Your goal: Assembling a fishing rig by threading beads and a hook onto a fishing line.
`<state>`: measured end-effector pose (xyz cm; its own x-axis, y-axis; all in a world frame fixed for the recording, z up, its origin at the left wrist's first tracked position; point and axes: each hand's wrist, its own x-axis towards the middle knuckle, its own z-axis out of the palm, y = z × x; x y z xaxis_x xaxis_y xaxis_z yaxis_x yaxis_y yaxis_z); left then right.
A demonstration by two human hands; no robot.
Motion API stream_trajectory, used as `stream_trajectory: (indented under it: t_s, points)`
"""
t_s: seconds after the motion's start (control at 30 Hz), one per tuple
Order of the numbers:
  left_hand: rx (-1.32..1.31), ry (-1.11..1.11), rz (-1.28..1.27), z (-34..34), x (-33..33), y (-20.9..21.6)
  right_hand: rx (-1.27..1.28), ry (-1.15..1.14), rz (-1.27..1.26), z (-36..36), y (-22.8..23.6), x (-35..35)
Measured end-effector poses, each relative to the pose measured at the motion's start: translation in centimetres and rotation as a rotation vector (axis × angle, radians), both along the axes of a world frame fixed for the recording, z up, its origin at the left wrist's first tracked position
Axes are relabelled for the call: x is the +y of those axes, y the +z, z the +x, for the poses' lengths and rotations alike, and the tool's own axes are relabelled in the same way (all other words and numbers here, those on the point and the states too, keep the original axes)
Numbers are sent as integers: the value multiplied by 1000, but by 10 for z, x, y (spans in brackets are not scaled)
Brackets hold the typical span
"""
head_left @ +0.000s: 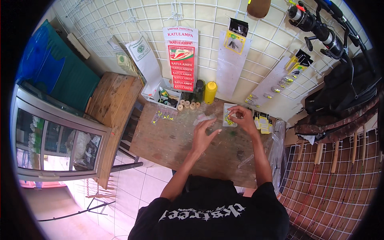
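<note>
Both hands are out over the worn wooden table (168, 140). Left hand (203, 135) hovers mid-table, fingers spread, holding nothing. Right hand (243, 118) pinches something tiny above the clear packet of yellow bits (228, 119) near the far edge. Yellow bottle (210, 92) stands against the white wire grid wall (120, 28); fishing reel (316, 26) hangs upper right.

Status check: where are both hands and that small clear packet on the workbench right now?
Left hand open, hovering over wooden workbench. Right hand pinching at small clear packet of yellow bits. Nothing between them.
</note>
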<state>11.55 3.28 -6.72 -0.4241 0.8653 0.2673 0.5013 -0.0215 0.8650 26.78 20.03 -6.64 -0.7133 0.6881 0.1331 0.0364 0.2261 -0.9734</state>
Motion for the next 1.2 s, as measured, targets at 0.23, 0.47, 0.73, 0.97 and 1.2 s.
stream_trajectory:
  t_s: [0.23, 0.47, 0.73, 0.97, 1.2]
  points:
    - [-808, -198, -66, -6, 20, 26, -39, 16, 147, -5, 35, -32]
    - [-1031, -299, -108, -10, 13, 10, -18, 62, 47, -1, 35, -45]
    - [-1006, -164, -120, -11, -15, -1, -46, -112, -112, 18, 4, 2]
    - [-952, -56, -95, -14, -53, -3, -620, -313, 662, 18, -74, 53]
    - [-885, 31, -99, -25, -89, -2, -1035, -198, 1240, 1, -120, 42]
